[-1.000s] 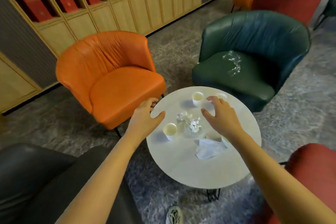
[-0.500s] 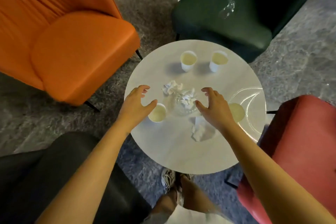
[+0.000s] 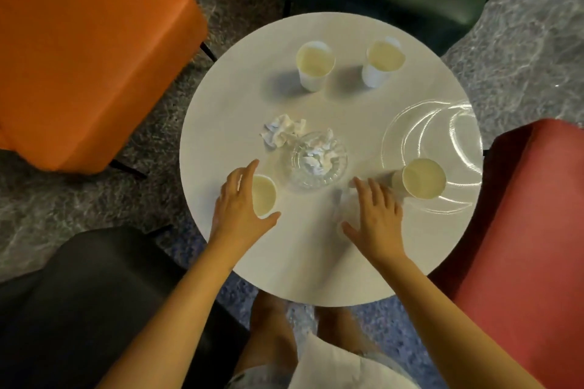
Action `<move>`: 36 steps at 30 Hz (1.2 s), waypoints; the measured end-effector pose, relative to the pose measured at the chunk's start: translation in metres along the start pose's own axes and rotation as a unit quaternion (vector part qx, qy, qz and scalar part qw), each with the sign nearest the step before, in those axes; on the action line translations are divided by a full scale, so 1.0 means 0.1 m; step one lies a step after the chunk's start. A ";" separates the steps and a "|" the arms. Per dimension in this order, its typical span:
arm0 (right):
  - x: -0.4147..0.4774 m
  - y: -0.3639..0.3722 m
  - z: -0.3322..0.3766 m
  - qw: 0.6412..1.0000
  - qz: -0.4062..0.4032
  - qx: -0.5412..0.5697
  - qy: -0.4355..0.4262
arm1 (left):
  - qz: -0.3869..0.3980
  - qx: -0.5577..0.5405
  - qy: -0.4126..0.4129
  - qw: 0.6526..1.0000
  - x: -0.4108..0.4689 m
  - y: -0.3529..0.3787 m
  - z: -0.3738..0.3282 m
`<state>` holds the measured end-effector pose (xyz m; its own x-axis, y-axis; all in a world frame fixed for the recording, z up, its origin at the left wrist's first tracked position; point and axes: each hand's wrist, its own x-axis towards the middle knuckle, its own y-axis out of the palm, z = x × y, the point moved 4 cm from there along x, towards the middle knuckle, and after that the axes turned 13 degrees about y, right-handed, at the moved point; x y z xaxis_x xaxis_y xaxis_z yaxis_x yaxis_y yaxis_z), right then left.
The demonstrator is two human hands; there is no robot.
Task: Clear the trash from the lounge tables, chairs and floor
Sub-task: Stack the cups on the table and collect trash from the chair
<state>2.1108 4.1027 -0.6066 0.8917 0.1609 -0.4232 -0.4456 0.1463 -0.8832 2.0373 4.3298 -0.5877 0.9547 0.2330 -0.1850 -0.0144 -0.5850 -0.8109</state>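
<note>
Trash is in reach: your left hand (image 3: 240,208) has dropped over the near cup (image 3: 264,197) and your right hand (image 3: 376,218) over the tissue (image 3: 343,204). Fingers are wide, gripping nothing yet.

The table (image 3: 316,262) is brightly lit from the right; soft shadows are cast left of the far cups (image 3: 314,65). Glare is seen on the plate (image 3: 433,133). Edges are bent.

A clear glass bowl (image 3: 298,175) sits left of a clear plate (image 3: 442,123).
</note>
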 end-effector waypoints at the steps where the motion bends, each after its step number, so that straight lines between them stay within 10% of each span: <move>1: 0.01 0.05 -0.01 1.000 0.000 0.007 0.014 | -0.014 -0.021 0.000 1.000 0.00 0.03 0.02; 13: -0.11 0.35 -0.06 0.951 -0.078 0.282 0.100 | -0.087 -0.109 0.104 0.985 0.10 0.19 0.15; 25: -0.26 -0.32 1.15 0.885 -0.187 0.415 -0.098 | -0.050 -0.105 0.184 0.976 0.24 0.05 0.05; 32: -0.30 -0.24 1.39 0.963 -0.159 0.159 -0.146 | -0.049 -0.154 0.182 0.970 0.25 -0.10 0.03; 36: -0.26 -0.13 1.42 0.990 -0.009 0.031 -0.139 | -0.044 -0.158 0.185 0.969 0.24 -0.09 0.05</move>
<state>2.0823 4.2352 -0.5552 0.8463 0.4194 -0.3285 -0.4425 0.2100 -0.8718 2.0592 4.3445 -0.5871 0.9901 0.0324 0.1366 0.1079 -0.7980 -0.5930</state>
